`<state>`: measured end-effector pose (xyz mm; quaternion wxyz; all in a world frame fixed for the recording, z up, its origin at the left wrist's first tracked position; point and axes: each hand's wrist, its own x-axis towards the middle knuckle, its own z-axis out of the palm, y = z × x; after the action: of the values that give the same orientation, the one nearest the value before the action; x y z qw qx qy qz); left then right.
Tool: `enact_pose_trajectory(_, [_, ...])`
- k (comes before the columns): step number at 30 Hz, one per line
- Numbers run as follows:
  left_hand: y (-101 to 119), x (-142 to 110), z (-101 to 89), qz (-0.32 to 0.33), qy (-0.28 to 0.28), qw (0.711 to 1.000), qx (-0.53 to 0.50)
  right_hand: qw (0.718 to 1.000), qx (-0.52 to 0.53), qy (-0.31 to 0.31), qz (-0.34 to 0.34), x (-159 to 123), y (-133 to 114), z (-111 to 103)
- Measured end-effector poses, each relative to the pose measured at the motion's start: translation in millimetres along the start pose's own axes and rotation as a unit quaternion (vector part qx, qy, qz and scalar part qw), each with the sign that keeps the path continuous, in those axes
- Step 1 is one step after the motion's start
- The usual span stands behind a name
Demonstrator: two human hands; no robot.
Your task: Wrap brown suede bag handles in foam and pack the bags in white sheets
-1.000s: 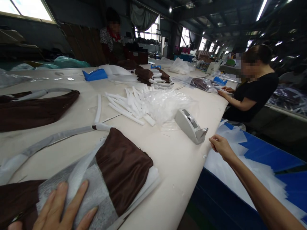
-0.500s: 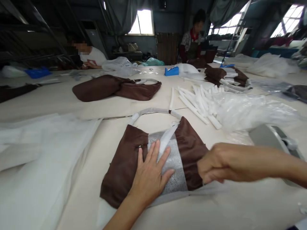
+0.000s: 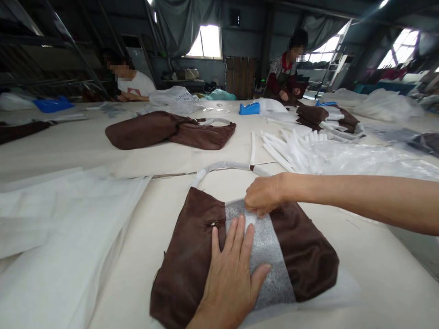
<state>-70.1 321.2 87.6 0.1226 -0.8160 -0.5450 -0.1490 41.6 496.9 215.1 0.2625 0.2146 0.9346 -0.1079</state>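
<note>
While left hand (image 3: 233, 274) lies spread on bag (image 3: 192, 251), right hand (image 3: 265, 194) clenches, contents hidden; white strips (image 3: 286, 148) beyond, sheets (image 3: 65, 242) left.

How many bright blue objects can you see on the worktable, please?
3: a far-left blue object, a central blue object, and a right-hand blue object, partly hidden behind brown bags. More may be hidden.
</note>
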Motion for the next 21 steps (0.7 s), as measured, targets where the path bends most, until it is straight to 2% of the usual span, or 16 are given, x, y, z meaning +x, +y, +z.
enact_pose_trajectory(2, [0, -1, 0.2, 0.002, -0.002, 1.0, -0.004, 0.999, -0.006, 0.026, 0.046, 4, 11, -4])
enact_pose_trajectory(3, [0, -1, -0.1, 0.001, -0.003, 1.0, -0.007, 0.995, -0.003, 0.062, 0.074, 2, 16, -6])
enact_pose_trajectory(6, [1, -1, -1.7, -0.012, -0.006, 1.0, -0.016, 0.961, 0.004, 0.236, 0.141, -23, 23, 2])
enact_pose_trajectory(8, [2, -1, -2.6, -0.013, -0.008, 1.0, -0.015, 0.923, 0.009, 0.358, 0.137, -46, 12, 25])
enact_pose_trajectory(10, [1, 0, -2.5, -0.007, -0.008, 1.0, -0.005, 0.895, 0.016, 0.436, 0.093, -64, -7, 60])
enact_pose_trajectory(11, [1, 1, -2.0, -0.003, -0.006, 1.0, 0.002, 0.892, 0.017, 0.448, 0.065, -67, -18, 80])
enact_pose_trajectory(13, [-1, 1, 0.0, 0.006, 0.003, 1.0, 0.016, 0.905, 0.028, 0.423, 0.042, -66, -36, 114])
enact_pose_trajectory(15, [-3, 1, 2.5, 0.017, 0.014, 0.999, 0.027, 0.919, 0.065, 0.387, 0.034, -58, -45, 132])
enact_pose_trajectory(18, [-5, 2, 6.2, 0.022, 0.034, 0.999, 0.029, 0.923, 0.15, 0.352, 0.046, -64, -45, 129])
enact_pose_trajectory(20, [-8, 4, 9.5, 0.024, 0.045, 0.998, 0.02, 0.903, 0.197, 0.377, 0.062, -86, -41, 123])
enact_pose_trajectory(21, [-10, 5, 11.8, 0.026, 0.051, 0.998, 0.013, 0.884, 0.217, 0.406, 0.076, -103, -39, 123])
